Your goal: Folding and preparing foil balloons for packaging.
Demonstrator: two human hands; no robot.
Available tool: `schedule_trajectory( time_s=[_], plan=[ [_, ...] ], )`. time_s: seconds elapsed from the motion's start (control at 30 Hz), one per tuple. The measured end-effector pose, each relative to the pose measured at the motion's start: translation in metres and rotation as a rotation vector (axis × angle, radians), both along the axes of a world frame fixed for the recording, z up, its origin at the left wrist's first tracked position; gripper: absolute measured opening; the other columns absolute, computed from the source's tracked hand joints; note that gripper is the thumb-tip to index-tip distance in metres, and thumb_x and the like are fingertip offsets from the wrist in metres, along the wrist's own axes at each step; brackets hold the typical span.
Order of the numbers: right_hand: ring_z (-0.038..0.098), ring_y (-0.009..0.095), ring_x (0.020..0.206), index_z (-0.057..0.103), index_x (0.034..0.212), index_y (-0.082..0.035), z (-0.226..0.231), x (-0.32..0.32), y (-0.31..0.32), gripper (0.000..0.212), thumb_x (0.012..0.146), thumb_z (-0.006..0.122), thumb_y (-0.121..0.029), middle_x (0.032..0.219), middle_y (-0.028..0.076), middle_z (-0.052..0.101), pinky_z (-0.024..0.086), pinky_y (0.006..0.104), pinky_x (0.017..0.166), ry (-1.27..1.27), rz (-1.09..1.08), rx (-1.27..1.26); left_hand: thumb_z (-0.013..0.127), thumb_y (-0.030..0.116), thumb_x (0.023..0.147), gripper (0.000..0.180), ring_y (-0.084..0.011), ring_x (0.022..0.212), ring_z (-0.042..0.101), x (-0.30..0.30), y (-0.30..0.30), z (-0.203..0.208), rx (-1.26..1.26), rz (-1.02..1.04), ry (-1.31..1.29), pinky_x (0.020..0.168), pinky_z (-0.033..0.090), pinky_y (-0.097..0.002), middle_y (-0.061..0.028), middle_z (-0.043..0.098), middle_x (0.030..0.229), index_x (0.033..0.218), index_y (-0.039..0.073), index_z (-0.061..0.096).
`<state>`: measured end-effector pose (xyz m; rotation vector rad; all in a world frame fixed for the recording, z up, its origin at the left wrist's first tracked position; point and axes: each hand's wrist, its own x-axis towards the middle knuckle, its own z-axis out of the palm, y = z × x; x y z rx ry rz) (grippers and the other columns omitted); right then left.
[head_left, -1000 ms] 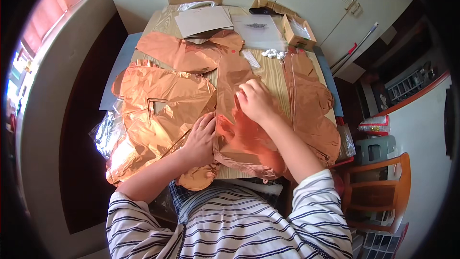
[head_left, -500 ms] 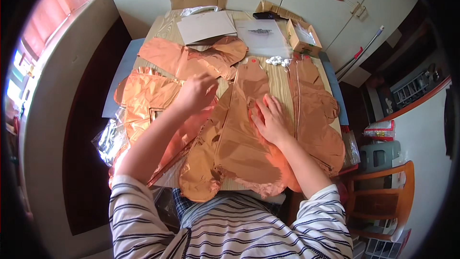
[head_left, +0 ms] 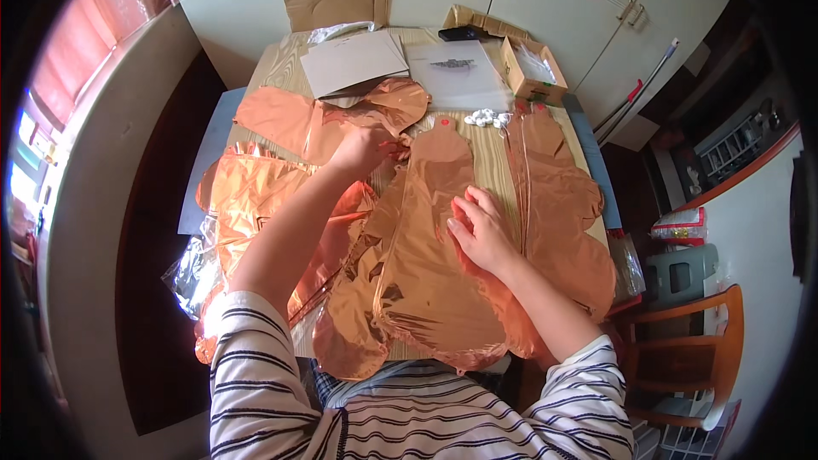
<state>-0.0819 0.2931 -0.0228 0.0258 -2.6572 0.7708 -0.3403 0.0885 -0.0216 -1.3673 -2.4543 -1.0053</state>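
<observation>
Flat rose-gold foil balloons cover much of the table. The middle foil balloon (head_left: 439,281) lies lengthwise in front of me, with a red mark at its far end. My left hand (head_left: 362,152) is closed at the upper left edge of this balloon, its fingertips pinching a crumpled bit of foil. Over the right side of the same balloon is my right hand (head_left: 481,230), fingers loosely bent and thumb apart, with nothing visible in it. Beyond my left hand lies another foil balloon (head_left: 281,117). A crinkled foil balloon (head_left: 247,192) sits to the left, partly behind my left forearm.
A further foil balloon (head_left: 558,230) lies along the right side. Small white pieces (head_left: 488,118) sit near its far end. At the back are white sheets (head_left: 354,64), a clear plastic sleeve (head_left: 456,77), a small open box (head_left: 532,72) and folded cardboard (head_left: 336,4). A wooden chair (head_left: 728,341) stands right.
My left hand has moved to the middle balloon's edge and now pinches foil. My right hand's fingers, spread flat before, have bent and drawn back slightly. The view has shifted a little.
</observation>
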Motion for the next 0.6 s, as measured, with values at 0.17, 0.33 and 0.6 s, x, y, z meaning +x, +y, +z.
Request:
schedule_trajectory(
  time_s=[0.17,0.33,0.6],
  plan=[
    [0.058,0.034,0.123,0.068,0.122,-0.002,0.011,-0.021,0.005,0.036,0.089,0.074,-0.016,0.138,0.022,0.056,0.045,0.043,0.107,0.035,-0.032,-0.095,0.077,0.022,0.088,0.023,-0.026,0.08,0.07,0.01,-0.002,0.041,-0.052,0.119,-0.39,0.074,0.054,-0.038,-0.0144,0.073,0.087,0.098,0.002,0.077],
    [0.056,0.039,0.12,0.071,0.114,-0.003,0.029,-0.064,-0.006,0.029,0.087,0.073,-0.016,0.124,0.018,0.063,0.044,0.0486,0.105,0.131,0.091,-0.111,0.072,0.022,0.093,0.024,-0.027,0.084,0.072,-0.005,-0.01,0.033,-0.004,0.081,-0.328,0.078,0.055,-0.0368,-0.0167,0.075,0.093,0.108,0.004,0.077],
    [0.059,0.032,0.112,0.073,0.097,-0.003,0.026,-0.16,-0.019,0.017,0.087,0.063,-0.012,0.114,0.014,0.065,0.045,0.0457,0.102,0.107,0.213,0.453,0.065,0.007,0.089,0.008,-0.0428,0.088,0.068,0.01,0.007,0.027,0.193,0.203,-0.164,0.078,0.056,-0.0467,-0.0171,0.073,0.096,0.095,0.001,0.063]
  ],
)
